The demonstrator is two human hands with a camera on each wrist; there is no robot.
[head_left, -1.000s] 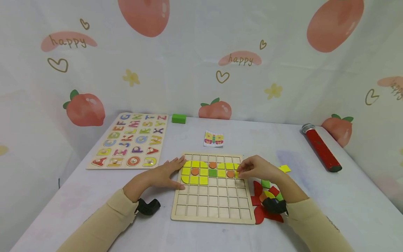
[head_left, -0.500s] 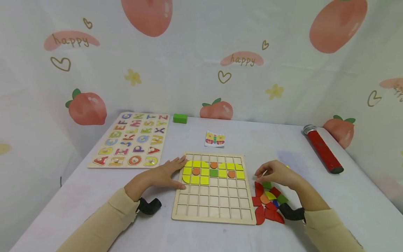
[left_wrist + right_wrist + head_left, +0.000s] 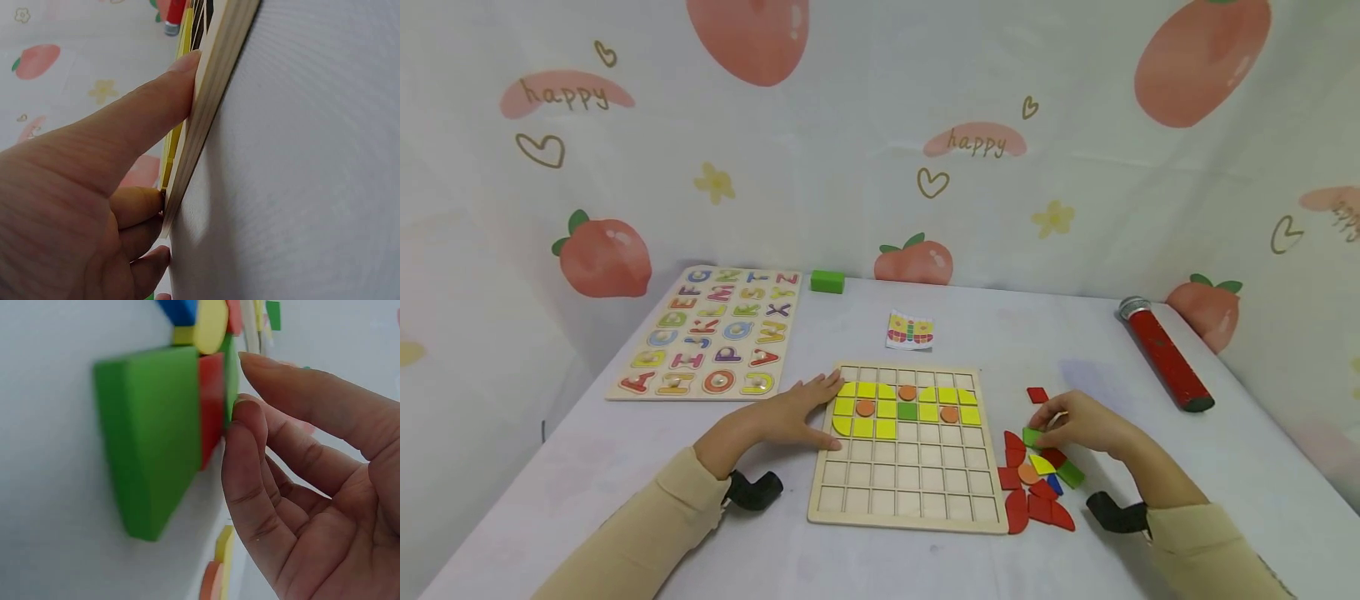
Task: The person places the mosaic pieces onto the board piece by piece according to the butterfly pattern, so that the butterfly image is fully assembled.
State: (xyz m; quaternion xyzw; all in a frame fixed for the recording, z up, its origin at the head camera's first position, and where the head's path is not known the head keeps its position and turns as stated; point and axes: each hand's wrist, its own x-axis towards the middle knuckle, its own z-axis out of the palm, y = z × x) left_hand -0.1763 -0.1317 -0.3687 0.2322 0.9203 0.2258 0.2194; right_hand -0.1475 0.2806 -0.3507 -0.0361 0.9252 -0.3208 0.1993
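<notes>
A wooden grid board [image 3: 910, 479] lies in front of me, with yellow tiles [image 3: 865, 429], orange round tiles [image 3: 907, 392] and one green square [image 3: 907, 412] in its upper cells. My left hand [image 3: 782, 417] rests on the board's left edge, fingers spread; the left wrist view has the thumb [image 3: 156, 106] against the rim. Right of the board, my right hand [image 3: 1086, 429] hovers over loose tiles, fingertips at a green tile [image 3: 1032, 438]. In the right wrist view thumb and index finger are slightly apart beside the green tile [image 3: 230, 387]; no grip shows.
Loose red tiles [image 3: 1041, 508], a larger green tile [image 3: 1071, 474] and other pieces lie right of the board. A red tile [image 3: 1037, 395] lies farther back. Behind are a butterfly picture card [image 3: 910, 331], green block [image 3: 827, 282], alphabet board [image 3: 707, 333] and red microphone [image 3: 1168, 354].
My right hand has left the yellow tile in the board's right column and moved right to the loose pieces. A red tile now shows behind them. The left hand stays put.
</notes>
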